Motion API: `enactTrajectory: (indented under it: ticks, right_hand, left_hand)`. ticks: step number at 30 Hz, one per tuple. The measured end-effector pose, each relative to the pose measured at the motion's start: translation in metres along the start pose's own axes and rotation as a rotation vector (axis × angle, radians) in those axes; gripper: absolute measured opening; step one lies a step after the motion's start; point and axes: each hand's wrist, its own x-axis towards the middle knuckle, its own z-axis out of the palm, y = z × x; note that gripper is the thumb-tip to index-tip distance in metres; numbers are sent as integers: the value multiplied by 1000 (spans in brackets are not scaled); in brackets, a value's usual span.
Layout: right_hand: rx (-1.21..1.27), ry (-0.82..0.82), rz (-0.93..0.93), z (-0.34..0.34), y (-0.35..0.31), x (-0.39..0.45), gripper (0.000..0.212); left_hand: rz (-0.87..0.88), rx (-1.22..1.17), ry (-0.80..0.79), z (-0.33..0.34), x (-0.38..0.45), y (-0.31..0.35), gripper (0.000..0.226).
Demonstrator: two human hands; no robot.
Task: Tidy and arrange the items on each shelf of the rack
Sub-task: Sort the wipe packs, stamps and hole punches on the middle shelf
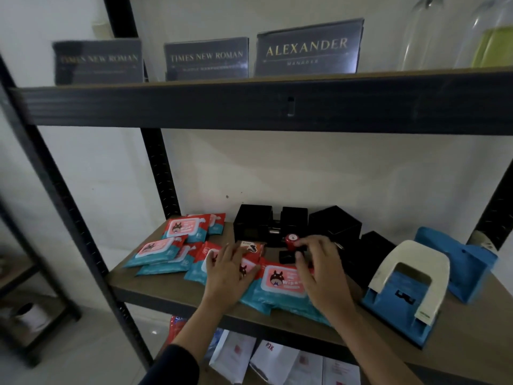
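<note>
Wooden shelf (155,284) held wipe packs (283,282). Left hand (224,273) lay flat on them. Right hand (319,262) pinched a red stamp (291,240)

From where I watch, wipe packs (166,245) crowd the middle shelf's (172,284) left and centre, black boxes (294,222) line the far wall, and the blue hole punch (408,290) blocks the right. I see bare wood along the near left edge and far right corner. The upper shelf beam (249,104) hangs overhead.
</note>
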Motion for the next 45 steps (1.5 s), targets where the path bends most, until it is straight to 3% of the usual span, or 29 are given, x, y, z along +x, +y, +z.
enactTrajectory:
  ticks: [4,6,12,16,23,29,34,42,45]
  right_hand:
    - [-57,-456,102,35,-27,50,21]
    - [-110,-607,149,57,-36,70,28]
    - [-281,-721,215,103,-34,95,38]
    - [-243,-796,333,109,-21,100,40]
    - [-166,-729,332,102,-11,103,60]
    - [-62,-442,219,97,-8,96,32]
    - [-97,-463,161,96,-13,86,7]
    - [14,-288,108,49,-19,80,10]
    - [-13,-119,55,14,-8,74,9]
  left_hand:
    - [48,-46,69,6,-13,-7,84]
    - [56,-78,87,7,-19,-8,81]
    - [31,-120,106,10,-29,-9,70]
    - [17,-143,109,13,-33,-11,70]
    - [17,-176,115,14,-33,-11,70]
    - [24,-136,97,11,-30,-11,78]
    - [22,-138,117,8,-25,-8,82]
    - [-51,-93,107,-5,-11,2,74]
    - [-43,-118,250,-8,-3,23,63]
